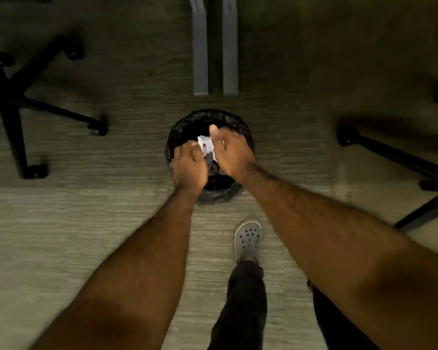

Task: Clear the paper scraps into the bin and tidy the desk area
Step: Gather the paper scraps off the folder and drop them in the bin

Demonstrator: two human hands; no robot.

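The paper scraps [204,145] are being held directly above the bin [180,130], pinched between the left hand [190,164] and right hand [232,152], and, being light, could be scattered beside the bin on the carpet [86,223] if released unevenly.

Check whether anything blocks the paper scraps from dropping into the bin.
Nothing visible does. The paper scraps sit between the left hand and right hand, directly over the open mouth of the black-lined bin. The bin has no lid, and only its dark liner shows below the hands.
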